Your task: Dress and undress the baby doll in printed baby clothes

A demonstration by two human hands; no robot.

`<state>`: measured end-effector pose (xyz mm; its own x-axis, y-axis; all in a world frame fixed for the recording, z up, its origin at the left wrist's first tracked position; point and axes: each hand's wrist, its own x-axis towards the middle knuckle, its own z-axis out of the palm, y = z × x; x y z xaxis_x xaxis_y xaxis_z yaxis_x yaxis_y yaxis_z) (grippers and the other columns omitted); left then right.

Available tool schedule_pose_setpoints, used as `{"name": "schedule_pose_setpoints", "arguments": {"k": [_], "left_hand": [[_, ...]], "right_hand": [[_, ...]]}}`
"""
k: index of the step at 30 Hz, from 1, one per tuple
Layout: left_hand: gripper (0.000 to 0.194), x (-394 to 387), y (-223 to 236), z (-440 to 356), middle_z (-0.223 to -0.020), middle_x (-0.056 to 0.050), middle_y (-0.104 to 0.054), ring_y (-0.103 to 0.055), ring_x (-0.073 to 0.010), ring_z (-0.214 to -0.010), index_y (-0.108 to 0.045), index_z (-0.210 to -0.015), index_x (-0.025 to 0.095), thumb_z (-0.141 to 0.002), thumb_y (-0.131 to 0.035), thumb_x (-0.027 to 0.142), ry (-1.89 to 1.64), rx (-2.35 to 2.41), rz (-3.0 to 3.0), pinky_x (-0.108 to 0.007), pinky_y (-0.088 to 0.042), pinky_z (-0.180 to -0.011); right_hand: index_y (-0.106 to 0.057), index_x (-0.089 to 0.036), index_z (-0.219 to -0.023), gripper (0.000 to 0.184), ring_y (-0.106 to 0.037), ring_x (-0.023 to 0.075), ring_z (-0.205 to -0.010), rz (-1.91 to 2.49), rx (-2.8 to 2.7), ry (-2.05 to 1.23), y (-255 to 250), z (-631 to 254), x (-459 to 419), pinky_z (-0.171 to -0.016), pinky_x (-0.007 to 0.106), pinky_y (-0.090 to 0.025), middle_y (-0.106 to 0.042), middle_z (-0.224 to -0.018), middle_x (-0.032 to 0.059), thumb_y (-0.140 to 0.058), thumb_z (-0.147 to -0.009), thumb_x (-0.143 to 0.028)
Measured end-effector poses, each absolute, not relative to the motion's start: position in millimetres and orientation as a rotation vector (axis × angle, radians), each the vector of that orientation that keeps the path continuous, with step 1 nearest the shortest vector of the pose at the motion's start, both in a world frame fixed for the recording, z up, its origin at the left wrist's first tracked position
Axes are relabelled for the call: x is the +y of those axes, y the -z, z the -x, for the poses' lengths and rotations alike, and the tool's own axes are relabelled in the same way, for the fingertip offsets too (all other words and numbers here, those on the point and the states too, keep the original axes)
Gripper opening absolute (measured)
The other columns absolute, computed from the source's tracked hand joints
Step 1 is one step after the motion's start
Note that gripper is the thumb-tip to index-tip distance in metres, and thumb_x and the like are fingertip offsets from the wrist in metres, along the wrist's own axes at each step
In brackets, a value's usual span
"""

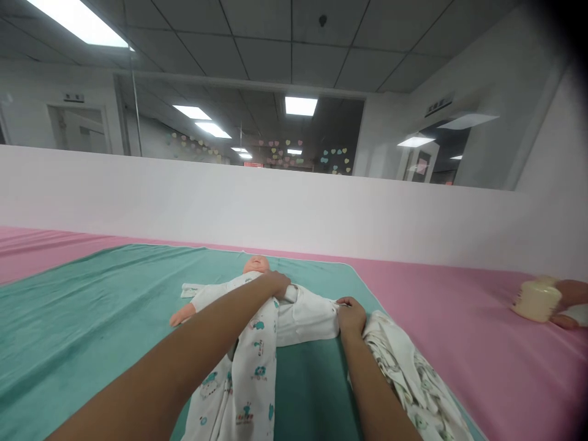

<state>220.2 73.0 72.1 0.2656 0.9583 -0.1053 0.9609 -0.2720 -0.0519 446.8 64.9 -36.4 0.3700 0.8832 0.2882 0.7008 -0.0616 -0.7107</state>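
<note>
A baby doll lies on its back on a teal blanket, dressed in a white printed garment. My left hand rests on the doll's chest, fingers closed on the garment's fabric. My right hand pinches the end of the garment's white sleeve, which is stretched out to the doll's side. A second crumpled white printed cloth lies just right of my right forearm.
The blanket lies on a pink-covered surface with a white partition wall behind it. At the far right another person's hand holds a cream-coloured bottle.
</note>
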Motion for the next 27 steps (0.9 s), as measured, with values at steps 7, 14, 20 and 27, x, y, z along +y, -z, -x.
{"name": "schedule_pose_setpoints", "arguments": {"k": [7,14,20,27], "left_hand": [[0.03,59,-43,-241,-0.101,-0.015,-0.064,-0.057,-0.0311,-0.096,-0.064,-0.093,0.019,-0.063,-0.063,0.016,0.266,1.739,-2.753,-0.046,-0.041,-0.085],[0.02,60,-56,-231,-0.089,-0.01,-0.066,-0.061,-0.0268,-0.085,-0.065,-0.086,0.022,-0.073,-0.054,0.033,0.228,1.675,-2.841,-0.04,-0.045,-0.074],[0.03,61,-79,-209,-0.09,-0.009,-0.066,-0.06,-0.0253,-0.082,-0.064,-0.087,0.021,-0.078,-0.05,0.046,0.175,1.717,-2.849,-0.036,-0.045,-0.07],[0.025,48,-108,-170,-0.089,-0.008,-0.065,-0.059,-0.023,-0.081,-0.063,-0.08,0.021,-0.082,-0.048,0.041,0.108,1.807,-2.846,-0.035,-0.042,-0.073]], "right_hand": [[-0.066,-0.022,-0.096,0.044,-0.062,0.0206,-0.089,1.74,-1.491,-0.385,37,-444,69,-0.072,0.028,-0.048,-0.067,-0.098,0.0016,-0.032,-0.069,-0.017],[-0.043,-0.022,-0.132,0.053,-0.039,0.0213,-0.126,1.631,-1.738,-0.384,37,-426,66,-0.1,0.033,-0.033,-0.041,-0.138,0.0031,-0.038,-0.08,-0.032],[-0.008,-0.022,-0.144,0.082,-0.023,0.034,-0.132,1.811,-1.869,-0.227,41,-416,65,-0.099,0.045,-0.027,-0.007,-0.15,0.0122,-0.033,-0.079,-0.065],[-0.005,-0.022,-0.144,0.078,-0.037,0.0367,-0.121,2.004,-1.749,-0.177,40,-414,65,-0.092,0.041,-0.033,-0.012,-0.147,0.0167,-0.037,-0.081,-0.055]]}}
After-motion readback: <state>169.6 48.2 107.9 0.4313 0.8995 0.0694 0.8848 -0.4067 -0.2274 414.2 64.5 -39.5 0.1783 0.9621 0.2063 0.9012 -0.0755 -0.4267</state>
